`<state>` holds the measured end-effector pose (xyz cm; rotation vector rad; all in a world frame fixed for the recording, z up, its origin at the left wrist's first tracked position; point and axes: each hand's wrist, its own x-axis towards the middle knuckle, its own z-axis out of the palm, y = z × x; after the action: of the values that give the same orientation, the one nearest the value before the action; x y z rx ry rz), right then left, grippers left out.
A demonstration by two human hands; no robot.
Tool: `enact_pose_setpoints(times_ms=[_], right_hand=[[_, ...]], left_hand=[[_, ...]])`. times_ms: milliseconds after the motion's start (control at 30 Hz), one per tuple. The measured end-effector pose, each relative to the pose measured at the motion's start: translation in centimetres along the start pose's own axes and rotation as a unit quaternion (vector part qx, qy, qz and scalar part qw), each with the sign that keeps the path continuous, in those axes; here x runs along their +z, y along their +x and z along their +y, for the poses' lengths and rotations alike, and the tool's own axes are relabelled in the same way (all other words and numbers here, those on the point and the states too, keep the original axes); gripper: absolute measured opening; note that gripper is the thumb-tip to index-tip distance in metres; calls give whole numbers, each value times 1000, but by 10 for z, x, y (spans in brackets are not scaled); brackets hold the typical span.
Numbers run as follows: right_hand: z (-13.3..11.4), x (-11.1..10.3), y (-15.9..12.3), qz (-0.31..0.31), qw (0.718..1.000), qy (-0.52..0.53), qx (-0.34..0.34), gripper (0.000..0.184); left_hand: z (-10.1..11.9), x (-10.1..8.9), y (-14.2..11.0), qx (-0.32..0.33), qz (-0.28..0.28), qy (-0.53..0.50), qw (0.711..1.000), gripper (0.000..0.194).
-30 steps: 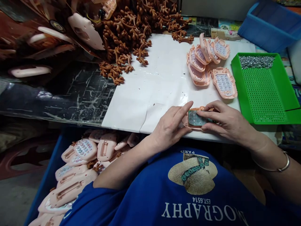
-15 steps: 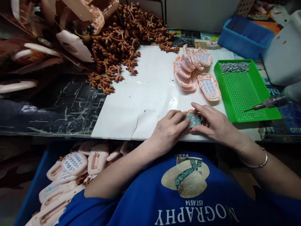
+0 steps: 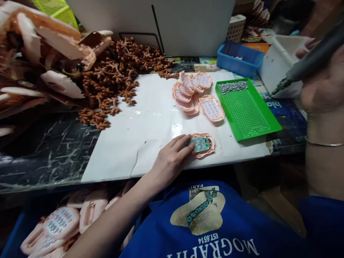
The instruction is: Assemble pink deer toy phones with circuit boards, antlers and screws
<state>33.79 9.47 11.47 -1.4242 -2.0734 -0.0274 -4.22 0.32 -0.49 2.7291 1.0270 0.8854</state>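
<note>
Left hand point(image 3: 170, 156): fingers slightly parted over the left end of the shell point(image 3: 204, 154) and its circuit board point(image 3: 199, 144), near the tabletop's point(image 3: 153, 111) front edge; thumb unclear, pinch cannot be told. Right hand point(image 3: 322, 87): wrapped round a screwdriver point(image 3: 309, 61). Step, judged: steadying; next calls for lining up the tip.

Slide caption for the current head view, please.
Left hand on a green circuit board in a pink casing; right hand holding a power screwdriver.

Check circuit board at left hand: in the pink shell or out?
In. The circuit board lies within the pink shell, whose rim shows beyond it; the left hand covers one end. Fully seated: cannot tell.
</note>
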Motion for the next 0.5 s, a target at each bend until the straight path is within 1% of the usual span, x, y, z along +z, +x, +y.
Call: enact_pose_setpoints(times_ms=[33, 67, 100, 133, 233, 267, 300, 400, 433, 500], right_hand=[[5, -2, 3, 73, 996, 34, 41, 45], [8, -2, 3, 135, 985, 75, 81, 41], [7, -2, 1, 163, 975, 106, 106, 36], [3, -2, -3, 159, 972, 130, 117, 33], [-18, 5, -20, 150, 964, 193, 107, 32], [-25, 8, -25, 155, 958, 216, 107, 32], [-32, 13, -29, 148, 950, 251, 115, 32], [-40, 31, -35, 188, 899, 383, 97, 28], [-40, 37, -36, 208, 883, 413, 85, 28], [-35, 49, -37, 239, 862, 442, 72, 29]], left_hand=[[-1, 0, -1, 0, -1, -3, 1000, 21], [-2, 0, -2, 1, 2, -4, 1000, 22], [-2, 0, -2, 0, 7, -5, 1000, 23], [-2, 0, -3, 0, 10, -5, 1000, 24], [0, 0, 0, -6, 9, -15, 1000, 25], [1, 2, 2, -6, 8, -18, 1000, 25], [3, 3, 4, -4, 7, -21, 1000, 25], [10, 10, 12, 10, 6, -23, 1000, 24], [12, 12, 14, 13, 1, -20, 1000, 23], [15, 13, 18, 20, -12, -2, 1000, 21]])
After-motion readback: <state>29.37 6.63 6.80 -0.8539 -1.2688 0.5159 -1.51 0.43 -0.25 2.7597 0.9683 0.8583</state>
